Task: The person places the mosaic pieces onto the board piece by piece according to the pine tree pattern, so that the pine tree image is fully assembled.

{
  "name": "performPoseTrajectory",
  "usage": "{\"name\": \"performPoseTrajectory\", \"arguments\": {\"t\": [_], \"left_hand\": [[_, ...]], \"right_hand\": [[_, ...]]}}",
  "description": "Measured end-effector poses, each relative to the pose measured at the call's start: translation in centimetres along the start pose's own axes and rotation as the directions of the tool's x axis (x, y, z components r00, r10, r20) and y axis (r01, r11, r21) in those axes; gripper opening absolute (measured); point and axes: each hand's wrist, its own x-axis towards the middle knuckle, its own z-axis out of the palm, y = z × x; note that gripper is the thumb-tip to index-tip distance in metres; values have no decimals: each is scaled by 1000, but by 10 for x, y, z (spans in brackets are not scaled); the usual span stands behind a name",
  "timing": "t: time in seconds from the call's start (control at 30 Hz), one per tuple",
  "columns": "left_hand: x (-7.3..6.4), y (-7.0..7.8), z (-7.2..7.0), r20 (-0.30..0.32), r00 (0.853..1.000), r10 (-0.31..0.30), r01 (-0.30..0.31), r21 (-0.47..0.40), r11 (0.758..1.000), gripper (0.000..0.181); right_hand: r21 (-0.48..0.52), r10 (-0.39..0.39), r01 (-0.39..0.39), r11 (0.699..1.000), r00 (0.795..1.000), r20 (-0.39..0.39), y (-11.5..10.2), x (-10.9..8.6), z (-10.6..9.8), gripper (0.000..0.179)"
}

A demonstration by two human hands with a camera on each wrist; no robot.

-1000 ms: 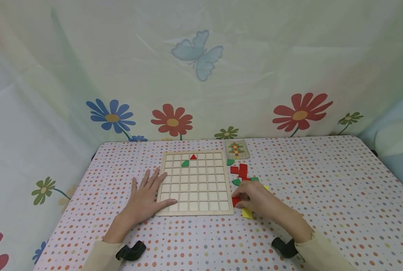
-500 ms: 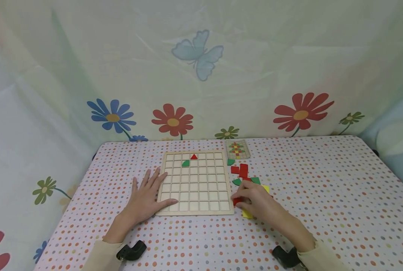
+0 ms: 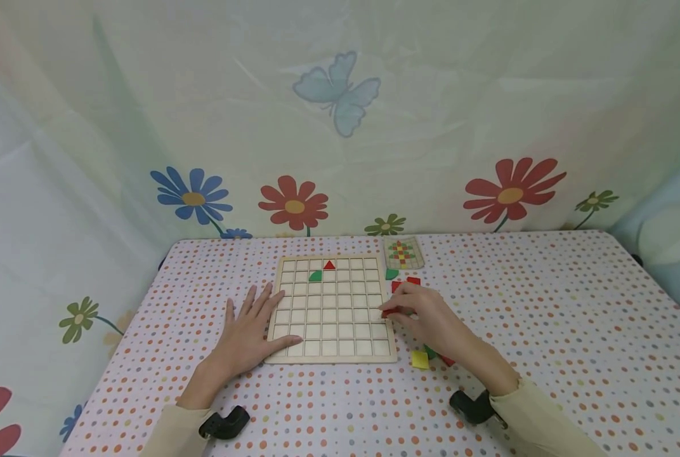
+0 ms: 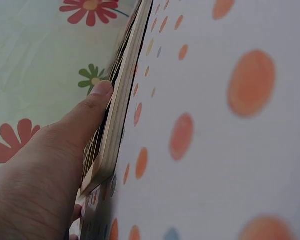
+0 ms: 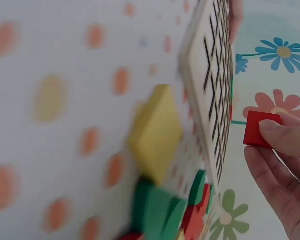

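Note:
My right hand (image 3: 431,317) pinches a red square tile (image 5: 260,129) between thumb and fingers, over the right edge of the wooden grid board (image 3: 344,330). My left hand (image 3: 245,333) lies spread with straight fingers on the board's left edge, its thumb (image 4: 102,90) along the near corner. Up in the grid sit a red triangle (image 3: 329,265) and, one row down to its left, a green quarter-circle tile (image 3: 315,276). Loose tiles lie right of the board, some hidden under my right hand; a yellow square (image 3: 420,360) shows nearest me.
A small pattern card (image 3: 404,253) lies beyond the board's upper right corner. Below it are a green tile (image 3: 392,274) and red tiles (image 3: 413,281). A dotted cloth (image 3: 545,304) covers the table, and a flowered backdrop (image 3: 431,127) rises behind.
My right hand has lifted a red square tile from beside the board and moved it up and slightly left, over the board's right edge. The left hand stays put.

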Motion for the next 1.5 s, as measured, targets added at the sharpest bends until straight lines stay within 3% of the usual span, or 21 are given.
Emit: {"name": "performPoseTrajectory", "arguments": {"t": [0.27, 0.57, 0.87, 1.5], "left_hand": [[1, 0, 3, 16, 1000, -7, 7, 5, 1000, 103], [5, 4, 3, 37, 999, 1, -2, 18, 1000, 104], [7, 5, 3, 38, 999, 5, -5, 23, 1000, 104], [2, 0, -1, 32, 999, -32, 31, 16, 999, 104]], "right_hand": [[153, 22, -24, 988, 1000, 14, 2, 57, 18, 21], [153, 72, -78, 985, 996, 44, 10, 108, 39, 21], [144, 113, -127, 981, 988, 104, 12, 122, 50, 17], [62, 110, -121, 991, 981, 157, 13, 134, 63, 17]]}}
